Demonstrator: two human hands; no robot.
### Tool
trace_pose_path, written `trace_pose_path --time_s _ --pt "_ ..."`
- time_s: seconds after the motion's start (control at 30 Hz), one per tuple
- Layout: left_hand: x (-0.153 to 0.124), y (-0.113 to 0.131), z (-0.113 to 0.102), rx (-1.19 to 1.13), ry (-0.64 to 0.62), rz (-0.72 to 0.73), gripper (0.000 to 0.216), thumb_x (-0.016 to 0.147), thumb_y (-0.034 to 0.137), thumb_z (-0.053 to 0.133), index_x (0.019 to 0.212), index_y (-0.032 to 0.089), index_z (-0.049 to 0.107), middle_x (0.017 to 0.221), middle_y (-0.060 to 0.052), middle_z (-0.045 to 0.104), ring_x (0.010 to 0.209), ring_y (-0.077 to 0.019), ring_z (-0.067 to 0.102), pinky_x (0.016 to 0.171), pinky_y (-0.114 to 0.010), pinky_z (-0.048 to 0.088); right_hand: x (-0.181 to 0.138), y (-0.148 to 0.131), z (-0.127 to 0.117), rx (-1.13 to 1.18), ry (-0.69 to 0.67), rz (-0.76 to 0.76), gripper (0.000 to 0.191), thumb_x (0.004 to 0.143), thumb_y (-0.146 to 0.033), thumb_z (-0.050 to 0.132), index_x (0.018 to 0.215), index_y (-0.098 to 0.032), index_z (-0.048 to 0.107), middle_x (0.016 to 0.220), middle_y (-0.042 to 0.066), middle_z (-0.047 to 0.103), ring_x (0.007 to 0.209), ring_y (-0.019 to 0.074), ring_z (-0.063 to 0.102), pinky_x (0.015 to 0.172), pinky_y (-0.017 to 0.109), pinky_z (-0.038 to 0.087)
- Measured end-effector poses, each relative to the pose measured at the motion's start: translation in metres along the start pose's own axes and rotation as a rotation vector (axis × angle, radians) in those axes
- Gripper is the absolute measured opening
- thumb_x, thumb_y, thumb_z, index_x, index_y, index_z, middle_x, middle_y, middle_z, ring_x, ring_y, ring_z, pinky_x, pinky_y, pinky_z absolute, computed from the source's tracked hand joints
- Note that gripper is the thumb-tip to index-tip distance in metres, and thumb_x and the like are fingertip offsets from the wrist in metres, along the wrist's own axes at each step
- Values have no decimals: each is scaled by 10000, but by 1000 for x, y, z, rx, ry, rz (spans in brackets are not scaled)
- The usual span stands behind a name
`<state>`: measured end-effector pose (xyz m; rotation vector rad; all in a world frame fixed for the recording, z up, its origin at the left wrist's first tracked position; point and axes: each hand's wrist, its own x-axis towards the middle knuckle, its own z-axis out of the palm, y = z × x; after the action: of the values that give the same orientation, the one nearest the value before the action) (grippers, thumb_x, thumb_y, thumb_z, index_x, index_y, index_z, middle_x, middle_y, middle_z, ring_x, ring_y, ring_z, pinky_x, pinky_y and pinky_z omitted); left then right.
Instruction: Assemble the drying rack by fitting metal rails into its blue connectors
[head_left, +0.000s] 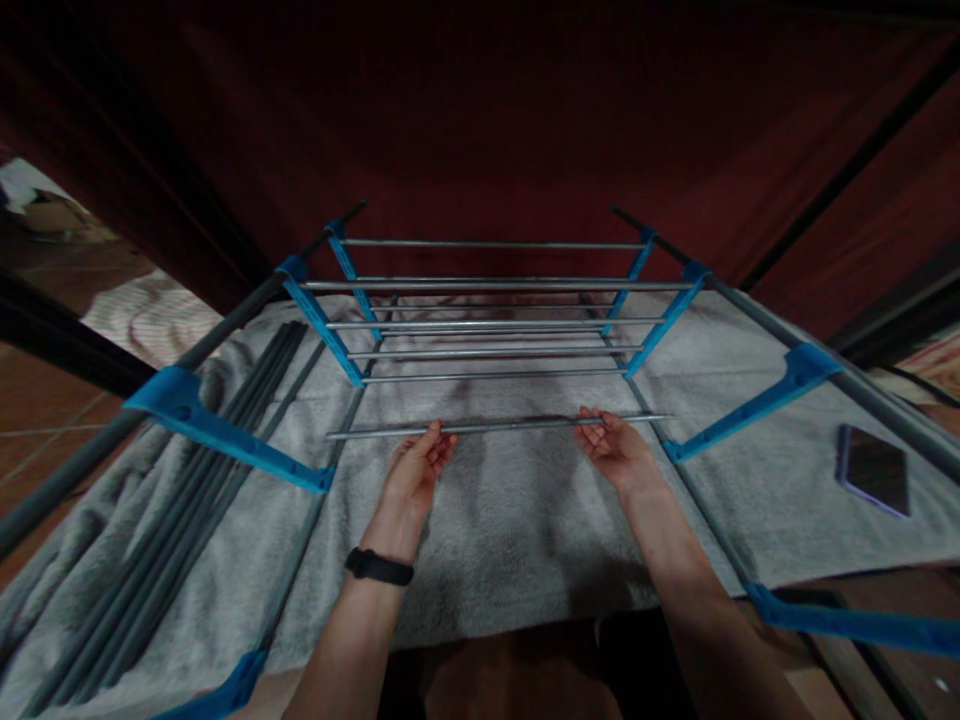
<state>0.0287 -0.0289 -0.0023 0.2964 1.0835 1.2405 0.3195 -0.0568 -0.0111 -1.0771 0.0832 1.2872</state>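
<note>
A thin metal rod lies level across my view, held between both hands. My left hand pinches it left of its middle, and a black band circles that wrist. Near its right end, my right hand grips the same rod with fingertips and thumb. Both rod ends stick out past my hands, apart from the blue brackets. On the left, a blue bracket joins two grey tubes; a matching blue bracket stands on the right. Beyond my hands, several metal rods span between the farther blue brackets of the rack.
Several loose grey tubes lie bundled on the grey towel at left. A phone rests on the towel at right. Dark red fabric hangs behind the rack. Closer blue brackets jut out at the lower corners.
</note>
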Motion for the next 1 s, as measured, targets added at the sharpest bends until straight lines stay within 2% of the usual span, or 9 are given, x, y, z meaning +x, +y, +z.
trace_pose_path --time_s 0.2,0.47,0.73,1.0 --pt "-1 -5 1 73 -44 -22 146 749 97 807 691 138 680 679 -30 728 656 -132 716 619 -206 525 -2 7 4 -5 2 23 203 891 -83 509 803 -210 640 756 22 736 604 122 687 633 255 638" --pt "-2 -11 2 149 -71 -40 76 794 144 786 785 128 712 757 -74 762 694 -139 724 650 -215 519 -1 18 6 9 -19 34 204 871 -57 541 784 -216 636 771 32 751 698 141 729 686 260 645" --pt "0 -19 4 201 -85 -56 173 746 223 848 789 123 713 765 -85 766 685 -145 715 633 -227 503 -2 28 7 -8 -49 42 185 863 -70 568 784 -218 645 812 36 763 766 139 731 743 261 631" --pt "-3 -26 8 230 -111 -50 232 725 292 868 773 128 711 766 -93 767 683 -154 712 651 -251 506 -4 41 6 -11 -155 42 183 836 -58 605 763 -218 656 825 45 761 782 147 732 767 270 634"
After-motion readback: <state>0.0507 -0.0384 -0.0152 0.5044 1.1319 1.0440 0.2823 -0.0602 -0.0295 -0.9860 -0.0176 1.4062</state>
